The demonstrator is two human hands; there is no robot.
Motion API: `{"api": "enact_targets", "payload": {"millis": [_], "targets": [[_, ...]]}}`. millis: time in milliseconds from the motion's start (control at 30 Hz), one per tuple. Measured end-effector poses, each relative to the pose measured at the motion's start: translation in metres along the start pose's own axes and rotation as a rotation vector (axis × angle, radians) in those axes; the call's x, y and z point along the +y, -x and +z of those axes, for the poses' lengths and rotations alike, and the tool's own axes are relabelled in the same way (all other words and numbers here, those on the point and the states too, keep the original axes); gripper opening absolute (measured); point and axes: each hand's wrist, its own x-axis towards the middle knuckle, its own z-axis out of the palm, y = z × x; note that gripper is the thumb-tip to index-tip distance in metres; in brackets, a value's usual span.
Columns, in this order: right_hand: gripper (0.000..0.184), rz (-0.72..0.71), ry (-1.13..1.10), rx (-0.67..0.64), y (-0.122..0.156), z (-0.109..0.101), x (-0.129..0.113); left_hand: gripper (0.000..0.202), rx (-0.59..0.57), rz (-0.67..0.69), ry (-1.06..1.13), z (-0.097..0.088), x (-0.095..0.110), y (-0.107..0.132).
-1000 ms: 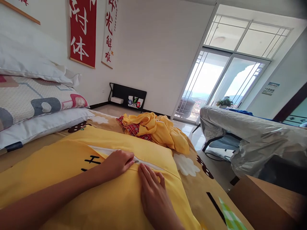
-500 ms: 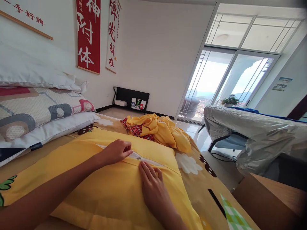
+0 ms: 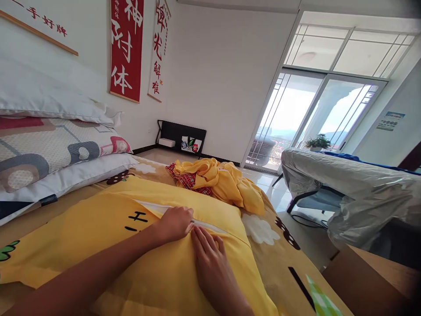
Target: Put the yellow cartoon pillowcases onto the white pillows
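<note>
A yellow pillowcase [image 3: 154, 267] lies on the bed around a plump pillow, with a slit across its upper face. White material [image 3: 215, 227] shows along that slit. My left hand [image 3: 177, 224] is closed in a pinch at the slit, close to a small grey fastener-like piece, mostly covered by the fingers. Just to its right, my right hand [image 3: 213, 259] has its fingers pressed together on the near edge of the slit, gripping the cloth. The two hands' fingertips almost meet. Black printed marks show on the pillowcase left of my left wrist.
Crumpled yellow cloth [image 3: 237, 182] with red plaid lies beyond the pillow. Stacked pillows [image 3: 59, 145] stand at the left. On the right are a plastic-covered table [image 3: 355, 173], a chair [image 3: 319, 199] and a cardboard box [image 3: 371, 272]. A low black shelf [image 3: 180, 131] stands by the wall.
My left hand has moved right along the slit, over the small grey piece and up to my right hand. Black marks on the pillowcase have come into sight. My right hand stays nearly in place.
</note>
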Motion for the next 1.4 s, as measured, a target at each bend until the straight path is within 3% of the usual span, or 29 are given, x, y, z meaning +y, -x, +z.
{"api": "enact_targets", "payload": {"millis": [167,433,633,733,833,1000,1167,1400], "targets": [[0.060,0.001,-0.023,-0.037,0.000,-0.008,0.001,0.012,0.037,0.047,0.116,0.001,-0.002,-0.006],[0.055,0.001,-0.044,0.029,-0.001,-0.012,0.003,0.020,0.200,0.141,-0.073,0.002,-0.006,-0.005],[0.053,0.002,-0.045,0.048,0.000,-0.010,0.002,0.019,0.126,0.073,-0.081,-0.006,-0.024,-0.002],[0.052,-0.001,-0.034,0.064,0.001,-0.008,0.002,0.019,0.120,0.033,-0.038,-0.016,-0.045,0.006],[0.053,-0.011,-0.017,0.076,0.002,-0.006,0.002,0.024,0.186,0.026,-0.010,-0.021,-0.075,0.017],[0.052,-0.059,0.064,0.161,0.002,-0.002,0.003,0.027,0.264,-0.020,-0.007,-0.017,-0.122,0.037],[0.049,-0.159,0.211,0.289,0.001,0.006,0.011,0.028,0.337,-0.082,-0.058,-0.012,-0.150,0.054],[0.069,-0.226,0.229,0.287,0.007,0.024,0.032,0.025,0.175,-0.269,0.035,-0.026,-0.204,0.073]]}}
